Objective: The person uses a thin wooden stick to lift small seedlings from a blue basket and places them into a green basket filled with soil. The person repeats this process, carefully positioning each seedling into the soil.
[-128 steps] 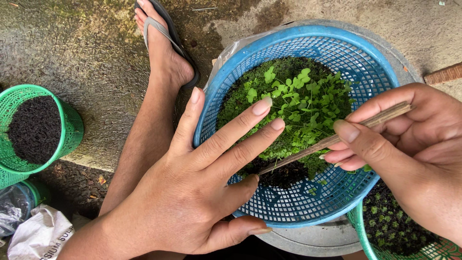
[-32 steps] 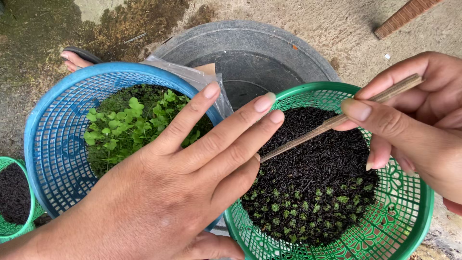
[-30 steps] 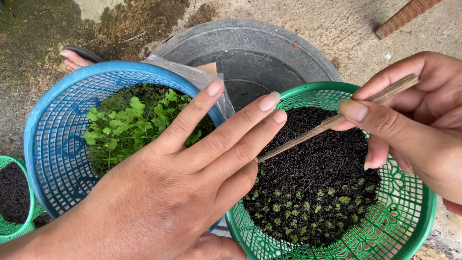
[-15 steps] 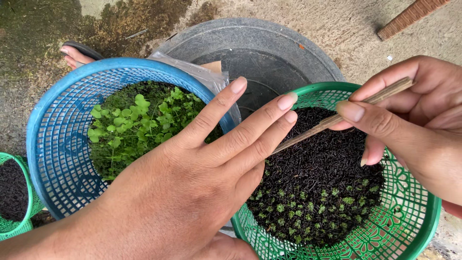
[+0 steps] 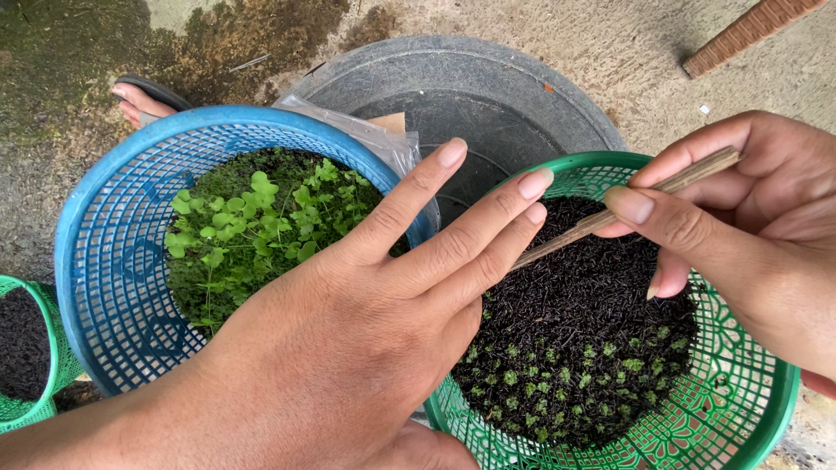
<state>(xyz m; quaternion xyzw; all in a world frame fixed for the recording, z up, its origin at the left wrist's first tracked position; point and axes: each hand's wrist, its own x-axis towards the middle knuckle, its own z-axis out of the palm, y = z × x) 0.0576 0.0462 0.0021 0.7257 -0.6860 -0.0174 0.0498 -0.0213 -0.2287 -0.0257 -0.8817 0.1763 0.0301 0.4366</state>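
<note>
My left hand (image 5: pixel 366 339) hovers flat over the gap between two baskets, fingers stretched out and slightly apart, holding nothing that I can see. My right hand (image 5: pixel 740 226) pinches a thin wooden stick (image 5: pixel 627 209) whose tip runs under my left fingers. Below it stands a green mesh basket (image 5: pixel 749 418) filled with dark soil and a patch of tiny seedlings (image 5: pixel 566 374) near its front. On the left, a blue mesh basket (image 5: pixel 96 261) holds a dense clump of larger green seedlings (image 5: pixel 252 226).
A grey round tub (image 5: pixel 470 87) sits behind both baskets with a clear plastic bag (image 5: pixel 366 130) at its rim. Another green basket of soil (image 5: pixel 26 348) is at the far left. A sandalled foot (image 5: pixel 139 96) rests on mossy concrete.
The view shifted from the blue basket to the green one. In the last second my left hand slid slightly right and up; the stick stays under its fingers.
</note>
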